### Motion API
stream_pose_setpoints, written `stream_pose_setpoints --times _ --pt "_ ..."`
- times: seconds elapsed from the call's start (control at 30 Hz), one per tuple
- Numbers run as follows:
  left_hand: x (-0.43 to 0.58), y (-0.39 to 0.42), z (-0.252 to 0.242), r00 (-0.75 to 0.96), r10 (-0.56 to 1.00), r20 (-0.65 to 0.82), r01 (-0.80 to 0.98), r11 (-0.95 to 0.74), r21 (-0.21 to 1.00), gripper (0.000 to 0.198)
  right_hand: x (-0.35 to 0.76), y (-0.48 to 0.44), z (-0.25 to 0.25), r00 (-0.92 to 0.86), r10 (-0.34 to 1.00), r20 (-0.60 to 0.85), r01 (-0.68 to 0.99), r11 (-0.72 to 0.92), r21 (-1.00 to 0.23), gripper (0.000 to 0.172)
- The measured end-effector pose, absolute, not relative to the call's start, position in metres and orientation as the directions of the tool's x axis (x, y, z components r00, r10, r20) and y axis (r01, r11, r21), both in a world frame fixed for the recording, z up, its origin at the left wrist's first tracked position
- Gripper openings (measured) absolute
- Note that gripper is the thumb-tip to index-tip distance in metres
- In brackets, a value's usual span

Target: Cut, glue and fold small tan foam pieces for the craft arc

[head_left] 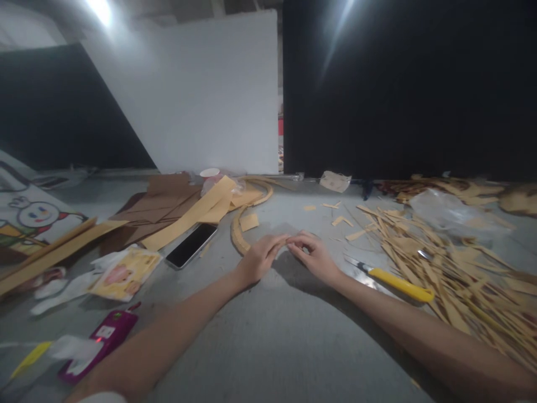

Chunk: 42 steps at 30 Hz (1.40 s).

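My left hand [259,259] is closed, its fingers bent over the end of a curved tan strip [236,228]. That strip loops back over the table, and its near end disappears behind the hand. Opposite it, my right hand [314,257] is closed in a pinch, the fingertips of both hands nearly touching. What lies between the right fingertips is too small and hidden to make out. A small tan square piece [249,222] sits beside the strip. To the right of my right hand lies a yellow utility knife [400,284] with its blade out.
Many thin tan offcuts [444,268] pile up at the right, near a clear plastic bag [457,210]. At left are a phone [192,245], brown sheets [161,204], wide tan strips [195,215], a tissue packet [126,274] and a purple power strip [100,344]. Panels stand behind.
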State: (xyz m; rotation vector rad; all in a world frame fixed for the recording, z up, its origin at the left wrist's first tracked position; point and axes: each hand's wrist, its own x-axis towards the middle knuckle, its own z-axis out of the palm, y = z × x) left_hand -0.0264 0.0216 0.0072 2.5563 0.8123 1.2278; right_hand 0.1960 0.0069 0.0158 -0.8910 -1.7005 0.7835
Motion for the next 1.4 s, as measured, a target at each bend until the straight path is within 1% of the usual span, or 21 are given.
stream_pose_setpoints --times 0.07,0.17,0.23,0.3,0.4,0.53,0.63,0.8,1.03,1.17,1.4 --pt "-0.0269 0.0201 0.0089 0.535 0.535 0.654 0.369 -0.844 0.389 0.037 0.1968 0.0074 0.0166 -0.230 0.868 0.441 0.174 0.482 -0.859 0.041" --pt "-0.0278 0.0189 0.0095 0.567 0.506 0.650 0.330 -0.863 0.383 0.036 0.1974 0.0096 0.0151 -0.252 0.914 0.319 0.115 0.355 -0.928 0.050" --pt "-0.0280 0.0190 0.0088 0.572 0.491 0.657 0.312 -0.871 0.380 0.036 0.1969 0.0110 0.0127 -0.225 0.939 0.260 0.079 0.283 -0.956 0.054" --pt "-0.0280 0.0194 0.0077 0.576 0.482 0.660 0.302 -0.876 0.377 0.035 0.1962 0.0115 0.0102 -0.166 0.953 0.252 0.073 0.267 -0.961 0.054" --pt "-0.0279 0.0200 0.0066 0.582 0.476 0.660 0.297 -0.879 0.372 0.035 0.1964 0.0104 0.0087 -0.105 0.943 0.316 0.116 0.327 -0.938 0.046" --pt "-0.0283 0.0206 0.0050 0.571 0.488 0.661 0.293 -0.873 0.391 0.037 0.1986 0.0078 0.0119 -0.119 0.876 0.467 0.188 0.481 -0.856 0.033" --pt "-0.0285 0.0208 0.0032 0.563 0.492 0.663 0.289 -0.870 0.400 0.039 0.1991 0.0063 0.0151 -0.139 0.844 0.517 0.204 0.536 -0.819 0.031" --pt "-0.0281 0.0190 0.0032 0.497 0.521 0.694 0.335 -0.853 0.401 0.039 0.1980 0.0037 0.0167 -0.180 0.812 0.555 0.177 0.582 -0.794 0.026" --pt "-0.0283 0.0187 0.0041 0.516 0.517 0.683 0.320 -0.856 0.406 0.039 0.1989 0.0035 0.0158 -0.200 0.798 0.568 0.211 0.601 -0.771 0.024" --pt "-0.0278 0.0177 0.0060 0.504 0.521 0.689 0.316 -0.854 0.415 0.039 0.1996 0.0038 0.0146 -0.209 0.761 0.614 0.190 0.648 -0.738 0.022" --pt "-0.0276 0.0171 0.0075 0.526 0.495 0.691 0.281 -0.868 0.408 0.040 0.1999 0.0054 0.0124 -0.260 0.774 0.577 0.185 0.627 -0.757 0.019"
